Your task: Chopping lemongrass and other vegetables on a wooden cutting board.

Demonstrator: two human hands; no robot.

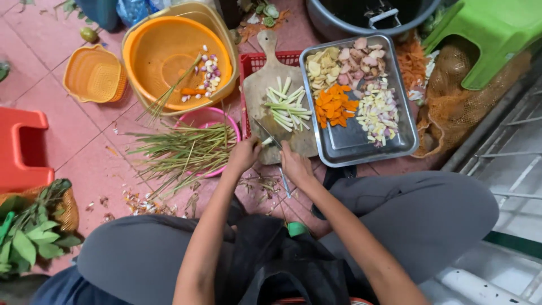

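On the pale wooden paddle-shaped cutting board (271,85), atop a red plastic crate (247,62), the left hand (244,155) pinches a pale green lemongrass stalk (265,142) at the board's near edge. The right hand (294,165) grips a slim steel knife (266,133), blade angled across that stalk. Cut stalk pieces (288,104) lie beyond, beside a steel tray (361,144).

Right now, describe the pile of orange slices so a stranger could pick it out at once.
Find the rectangular metal tray to the right of the wooden cutting board. The orange slices lie in a heap near the tray's middle, by its left edge. They are the only bright orange pile there; the pale yellow slices, pinkish pieces and whitish chopped bits around them are far lighter.
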